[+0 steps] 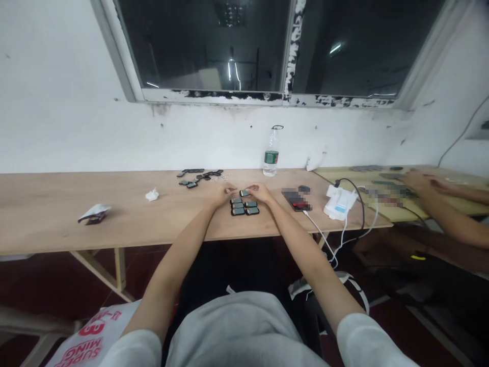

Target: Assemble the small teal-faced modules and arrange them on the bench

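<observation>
a small black screen device [244, 192] lies on the surface between the two hands, right at their fingertips. the left hand [225, 193] comes in with its fingers bunched and pointing at the device's left end, and the right hand [260, 192] mirrors it from the other side, with its fingertips at the right end. neither hand is spread. the fingers are drawn together, but the view is too small to tell whether they are pinching the device or only sitting just beside it.

directly below the fingertips, toward the person, four matching devices [244, 207] sit in a tidy two-by-two block, nearly touching one another. beyond the left hand, a looser scatter of dark devices [196, 178] lies with a few tiny silver bits [220, 177] just beside them. further left of that hand are a crumpled white tissue [152, 194] and, well apart from it, a torn white packet [94, 213] near the edge of the surface [171, 224].

past the right hand lie a phone [297, 200] with a blurred screen, then a white charger [340, 203] with white cables [336, 250] trailing over the edge. a plastic water bottle [271, 153] stands by the white wall [191, 137] ahead of the hands. far to the right, a co-worker's hand [418, 179] rests over a pale board [344, 176] carrying more blurred items.
</observation>
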Action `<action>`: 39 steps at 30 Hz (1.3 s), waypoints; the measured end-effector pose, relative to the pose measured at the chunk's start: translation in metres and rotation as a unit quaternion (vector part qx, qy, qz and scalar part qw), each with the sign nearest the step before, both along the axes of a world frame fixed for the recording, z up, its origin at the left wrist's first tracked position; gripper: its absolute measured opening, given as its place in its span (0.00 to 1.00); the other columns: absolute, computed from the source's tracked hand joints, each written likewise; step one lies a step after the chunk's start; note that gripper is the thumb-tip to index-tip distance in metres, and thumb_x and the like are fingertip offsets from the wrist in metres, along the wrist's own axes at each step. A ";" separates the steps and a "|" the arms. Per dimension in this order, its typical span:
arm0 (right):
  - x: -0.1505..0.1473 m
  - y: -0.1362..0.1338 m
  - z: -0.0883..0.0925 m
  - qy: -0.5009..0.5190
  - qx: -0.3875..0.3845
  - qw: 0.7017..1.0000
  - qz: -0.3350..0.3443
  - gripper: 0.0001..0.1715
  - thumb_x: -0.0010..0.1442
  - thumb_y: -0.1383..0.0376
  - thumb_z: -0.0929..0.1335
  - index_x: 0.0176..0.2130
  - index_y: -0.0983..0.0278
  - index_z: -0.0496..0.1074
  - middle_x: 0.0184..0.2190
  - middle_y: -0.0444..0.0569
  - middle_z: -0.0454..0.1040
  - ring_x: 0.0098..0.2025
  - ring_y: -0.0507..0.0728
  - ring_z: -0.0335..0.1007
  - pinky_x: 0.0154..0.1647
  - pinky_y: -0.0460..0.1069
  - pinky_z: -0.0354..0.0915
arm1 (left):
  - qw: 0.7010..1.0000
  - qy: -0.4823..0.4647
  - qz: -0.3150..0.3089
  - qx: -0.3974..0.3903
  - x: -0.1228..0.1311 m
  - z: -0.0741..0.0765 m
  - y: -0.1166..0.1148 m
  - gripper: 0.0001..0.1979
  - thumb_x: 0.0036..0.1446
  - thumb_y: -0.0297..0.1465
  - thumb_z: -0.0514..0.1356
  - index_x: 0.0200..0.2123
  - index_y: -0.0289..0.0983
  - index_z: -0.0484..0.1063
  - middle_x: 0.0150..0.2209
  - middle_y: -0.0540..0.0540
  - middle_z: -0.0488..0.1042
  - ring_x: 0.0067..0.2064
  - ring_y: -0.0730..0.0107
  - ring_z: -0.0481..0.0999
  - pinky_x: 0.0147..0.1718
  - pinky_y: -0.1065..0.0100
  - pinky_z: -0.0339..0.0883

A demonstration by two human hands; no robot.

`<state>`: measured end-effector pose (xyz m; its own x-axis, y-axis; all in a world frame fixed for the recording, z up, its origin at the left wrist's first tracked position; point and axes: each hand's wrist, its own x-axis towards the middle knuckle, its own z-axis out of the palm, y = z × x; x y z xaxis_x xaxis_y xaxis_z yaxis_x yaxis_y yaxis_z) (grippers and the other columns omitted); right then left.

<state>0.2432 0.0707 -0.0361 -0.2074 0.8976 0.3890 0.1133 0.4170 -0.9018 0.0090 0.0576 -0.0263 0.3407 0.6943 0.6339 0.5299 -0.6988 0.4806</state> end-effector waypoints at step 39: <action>-0.005 -0.017 0.013 0.086 -0.082 0.991 0.066 0.15 0.51 0.63 0.79 0.36 0.68 0.77 0.36 0.53 0.82 0.31 0.54 0.78 0.40 0.50 0.76 | 0.993 0.101 -0.058 0.029 0.010 0.015 -0.016 0.15 0.60 0.38 0.63 0.47 0.37 0.81 0.45 0.41 0.75 0.46 0.59 0.75 0.40 0.65 0.74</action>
<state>0.2382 0.0540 -0.0226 -0.2707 0.9208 0.2809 -0.0944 0.2650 -0.9596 0.0194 0.0417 -0.0118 0.5400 0.6079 0.5822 0.5262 -0.7836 0.3303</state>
